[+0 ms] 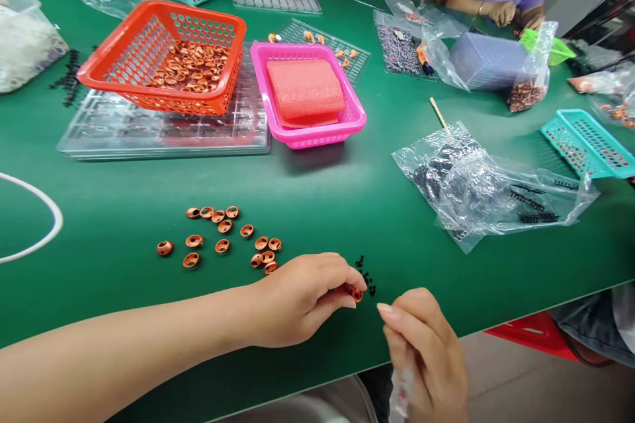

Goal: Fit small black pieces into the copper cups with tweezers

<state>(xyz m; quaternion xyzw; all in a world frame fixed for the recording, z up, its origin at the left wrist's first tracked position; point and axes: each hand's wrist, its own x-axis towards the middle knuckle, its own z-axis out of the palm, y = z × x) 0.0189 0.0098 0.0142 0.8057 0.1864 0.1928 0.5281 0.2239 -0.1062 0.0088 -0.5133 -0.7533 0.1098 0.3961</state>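
Beyond the left hand (pixel 312 297), a red basket (pixel 119 59) tops clear trays (pixel 163 139).

Gap between copper pieces (pixel 222 246) and bag (pixel 471 192)

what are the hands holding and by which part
The left hand pinches a small copper-coloured piece by its outer sides. Something whitish shows at the right hand; whether it is held cannot be told.

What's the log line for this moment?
left hand: holds copper-coloured piece | right hand: near black bits, hold unclear | copper-coloured cups: loose on green table
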